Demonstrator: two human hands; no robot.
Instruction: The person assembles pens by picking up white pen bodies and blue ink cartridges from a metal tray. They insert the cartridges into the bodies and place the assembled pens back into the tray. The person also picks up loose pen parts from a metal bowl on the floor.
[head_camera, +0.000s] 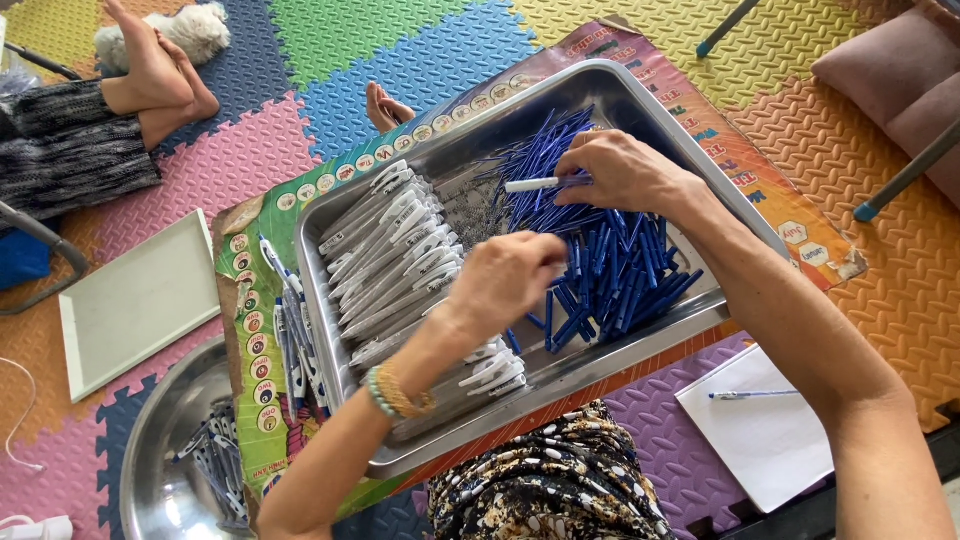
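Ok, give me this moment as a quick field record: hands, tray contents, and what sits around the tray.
left hand: closed over the middle of the tray, what it grips is hidden
right hand: pinching a white pen barrel above the blue parts
metal tray: white clear pen barrels on the left, blue pen parts on the right
under tray: printed cardboard sheet on foam floor mats
round metal bowl: lower left, holds some pens
paper sheet: lower right, one pen lying on it

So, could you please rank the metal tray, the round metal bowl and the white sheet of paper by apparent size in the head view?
1. metal tray
2. round metal bowl, partly cut off
3. white sheet of paper
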